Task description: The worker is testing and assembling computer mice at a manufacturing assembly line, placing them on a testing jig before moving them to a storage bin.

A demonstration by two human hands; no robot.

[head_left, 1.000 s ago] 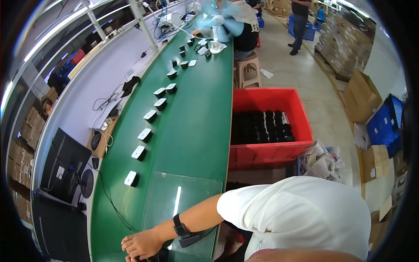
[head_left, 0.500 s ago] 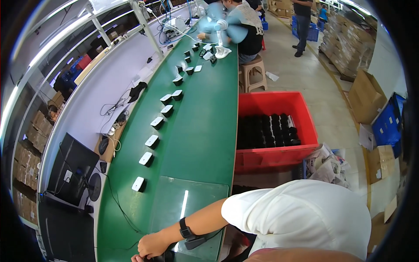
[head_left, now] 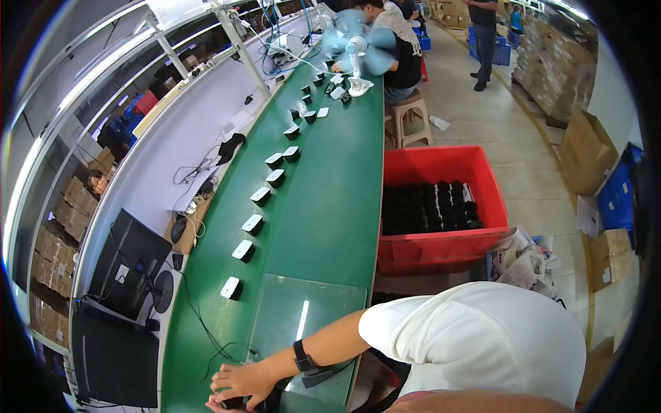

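Note:
My right hand (head_left: 242,383) reaches over the near end of the green table (head_left: 323,199), a black strap (head_left: 303,356) round its wrist. Thumb and fingers are spread around a small black object (head_left: 233,403), cut off by the lower edge, its kind not clear. A sliver of skin beside it may be my left hand; its fingers cannot be made out. Thin black cables (head_left: 210,341) lie close to the right hand. Farther up stands a line of small black cases with white tops, the nearest case (head_left: 232,288) just beyond the clear sheet (head_left: 303,310).
Dark monitors (head_left: 124,265) stand along the left. A red crate (head_left: 447,241) with rows of black pieces sits right of the table. At the far end a fan (head_left: 356,45) spins near a seated person (head_left: 399,62). Cardboard boxes (head_left: 585,151) line the right side.
My right hand was bunched over the black object; now its fingers are spread wider. The whole view has shifted slightly, so the table and cases appear farther right and lower.

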